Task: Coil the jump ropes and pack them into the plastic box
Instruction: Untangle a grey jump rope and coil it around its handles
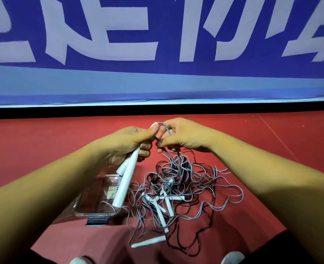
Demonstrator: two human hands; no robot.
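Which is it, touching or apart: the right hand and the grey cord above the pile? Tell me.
Touching. The head view shows the right hand pinching the grey cord between its fingertips.

Bright, even indoor lighting, with soft shadows on the red floor [271,141] toward the lower edge. Wide-angle distortion curved the banner [157,88] hem; the frame's margins were slightly soft.

The clear rectangular plastic box [88,199] sits below the left hand's fingers [145,153]. Tangled grey-and-black jump ropes [187,187] lie right of it, under the right hand's fingers [166,143].
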